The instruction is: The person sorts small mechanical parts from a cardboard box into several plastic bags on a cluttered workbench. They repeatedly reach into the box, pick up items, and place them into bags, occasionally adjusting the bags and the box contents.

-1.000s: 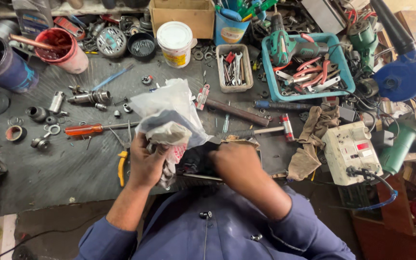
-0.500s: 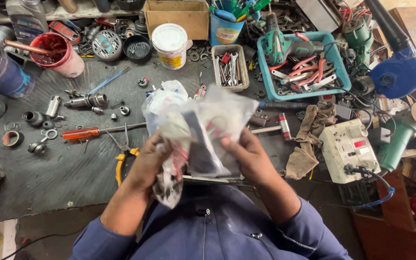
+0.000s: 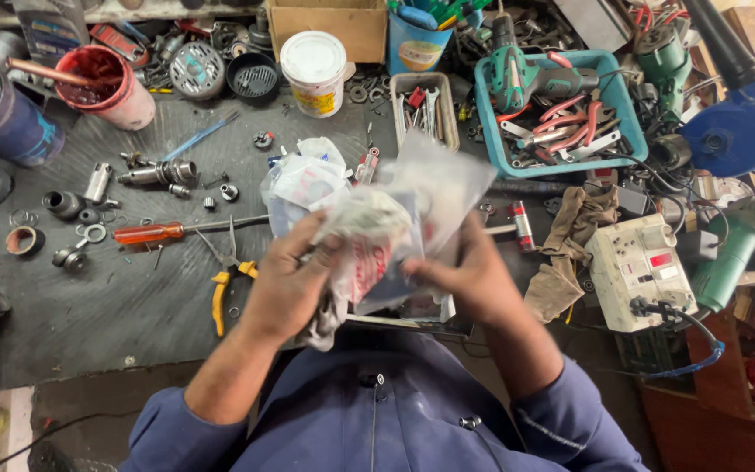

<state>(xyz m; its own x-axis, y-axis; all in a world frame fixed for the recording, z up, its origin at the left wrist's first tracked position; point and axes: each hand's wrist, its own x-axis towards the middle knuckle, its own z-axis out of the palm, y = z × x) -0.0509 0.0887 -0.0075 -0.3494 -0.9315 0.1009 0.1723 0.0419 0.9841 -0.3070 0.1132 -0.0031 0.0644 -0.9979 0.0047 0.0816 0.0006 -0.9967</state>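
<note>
Since half a second ago my hands lift the plastic bags (image 3: pixel 395 218) closer | left hand (image 3: pixel 286 280) and right hand (image 3: pixel 474 275) clench them above the surface (image 3: pixel 89 323) | best grip firmly near the opening, I judge.

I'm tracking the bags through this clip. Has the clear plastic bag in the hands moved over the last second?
Yes. The clear plastic bag has been lifted from low in front of the chest, up and toward the blue tray; both hands hold it.
</note>
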